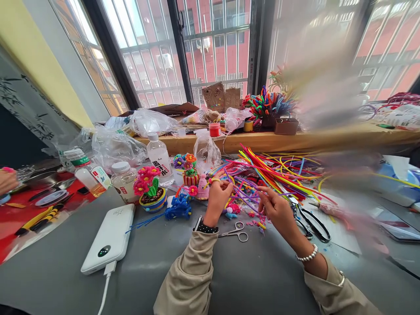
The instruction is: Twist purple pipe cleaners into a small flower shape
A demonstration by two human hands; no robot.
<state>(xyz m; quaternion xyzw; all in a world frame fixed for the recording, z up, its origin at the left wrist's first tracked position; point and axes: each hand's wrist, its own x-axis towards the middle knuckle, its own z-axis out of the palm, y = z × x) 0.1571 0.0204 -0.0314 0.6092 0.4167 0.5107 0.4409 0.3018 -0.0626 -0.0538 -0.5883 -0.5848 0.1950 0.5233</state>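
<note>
Between my hands, above the grey table, are several purple pipe cleaners [245, 189]. My left hand [218, 197] is closed on them, its fingers partly hidden behind the thumb. At their other side my right hand [276, 211] pinches a purple pipe cleaner between thumb and fingertips. Small scissors [242, 235] lie just below the left wrist. Black-handled cutters [315, 224] rest right of my right hand. Behind both hands spreads a loose heap of colourful pipe cleaners [272, 175]. A blue pipe-cleaner piece [179, 207] lies left of my left hand.
Pipe-cleaner flower pots [152, 201], a water bottle [159, 159] and a white power bank [110, 238] with a cable stand or lie at left. Another person's hand [8, 180] shows at the left edge. A large blur covers the right side, near a tissue box [398, 183].
</note>
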